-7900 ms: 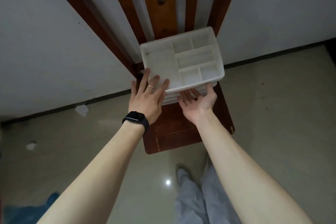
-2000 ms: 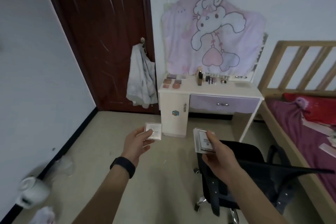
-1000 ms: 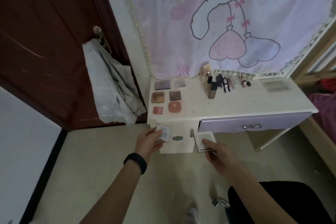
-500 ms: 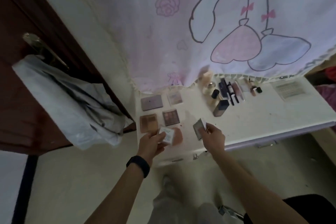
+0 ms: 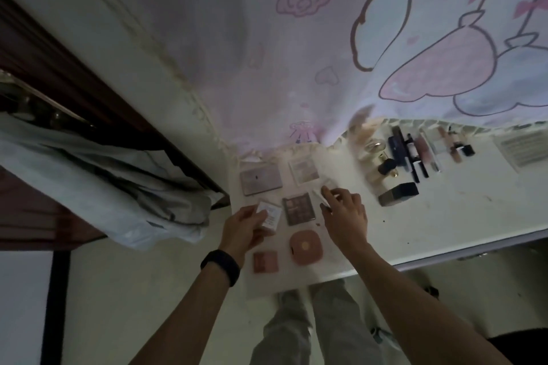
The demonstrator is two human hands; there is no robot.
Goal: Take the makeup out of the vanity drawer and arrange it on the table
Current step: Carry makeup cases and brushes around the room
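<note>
white vanity table point(image 5: 444, 216) stands against a wall hung with a pink cartoon cloth point(image 5: 355, 38), with makeup laid out on top and a round pink compact point(image 5: 305, 247) near the front edge. up and left of the compact, the left hand point(image 5: 243, 228) pinches a small white square case point(image 5: 270, 215) with faint print on its face, tilted over the table. just behind the compact lies a dark eyeshadow palette point(image 5: 298, 208). up and right of the compact, the right hand point(image 5: 345, 216) pinches a thin clear case point(image 5: 321, 198), seen edge-on; whether it touches the table cannot be told. since half a second ago both hands have moved farther back past the compact, and the white case now hides the brown palette seen there.
</note>
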